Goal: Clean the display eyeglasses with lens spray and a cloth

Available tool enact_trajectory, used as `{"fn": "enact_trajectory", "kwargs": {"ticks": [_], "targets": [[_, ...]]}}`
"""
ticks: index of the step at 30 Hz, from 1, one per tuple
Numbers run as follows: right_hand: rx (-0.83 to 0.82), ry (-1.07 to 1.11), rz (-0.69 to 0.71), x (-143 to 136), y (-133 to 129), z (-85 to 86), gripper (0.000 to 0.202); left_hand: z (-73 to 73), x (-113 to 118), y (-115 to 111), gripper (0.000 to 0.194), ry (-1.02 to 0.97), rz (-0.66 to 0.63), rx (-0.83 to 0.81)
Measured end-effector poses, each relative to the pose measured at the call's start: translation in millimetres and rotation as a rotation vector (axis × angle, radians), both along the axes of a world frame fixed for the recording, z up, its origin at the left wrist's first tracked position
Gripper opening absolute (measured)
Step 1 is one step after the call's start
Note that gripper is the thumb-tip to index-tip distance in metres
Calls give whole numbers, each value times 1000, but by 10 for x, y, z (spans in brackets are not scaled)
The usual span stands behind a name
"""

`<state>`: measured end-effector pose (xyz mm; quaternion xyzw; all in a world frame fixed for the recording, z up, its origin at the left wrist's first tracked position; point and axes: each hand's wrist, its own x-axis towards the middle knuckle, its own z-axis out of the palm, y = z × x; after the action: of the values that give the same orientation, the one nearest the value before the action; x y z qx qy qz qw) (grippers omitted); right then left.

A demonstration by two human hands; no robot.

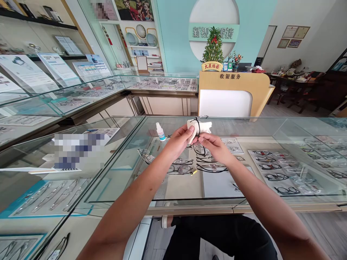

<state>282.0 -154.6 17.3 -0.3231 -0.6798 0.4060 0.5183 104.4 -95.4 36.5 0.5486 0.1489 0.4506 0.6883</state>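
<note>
Both hands meet above the glass counter point(173, 195). My left hand point(181, 140) is closed on a white cloth point(205, 126), its thumb pressed on the near side. A dark, thin-framed pair of eyeglasses point(199, 124) is wrapped by the cloth, with part of the frame showing. My right hand point(213, 145) pinches the lower part of the eyeglasses just below the cloth. To the left of the hands stands a small white spray bottle point(160, 132) with a blue label. Another pair of eyeglasses point(146, 156) lies left of my left forearm.
Under the glass, rows of eyeglasses point(271, 166) lie on trays. A second display case point(35, 195) runs along the left, with papers point(100, 134) on top. Beyond is a wooden cashier desk point(230, 81) with a plant point(213, 48).
</note>
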Motion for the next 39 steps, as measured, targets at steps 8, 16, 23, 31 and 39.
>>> {"fn": "enact_trajectory", "kwargs": {"ticks": [8,16,23,31,39], "targets": [[-34,66,67,-24,6,16,44,-6,-59,4,54,17,-80,48],[-66,72,52,-33,-3,19,46,-12,-82,17,50,37,-25,80],[-85,58,64,-73,-17,14,49,-31,-18,-73,51,33,111,107],[-90,13,56,-105,-4,-40,52,-82,35,-85,59,31,255,88],[-52,38,25,-32,-20,70,47,-9,-68,44,48,1,36,65]]}}
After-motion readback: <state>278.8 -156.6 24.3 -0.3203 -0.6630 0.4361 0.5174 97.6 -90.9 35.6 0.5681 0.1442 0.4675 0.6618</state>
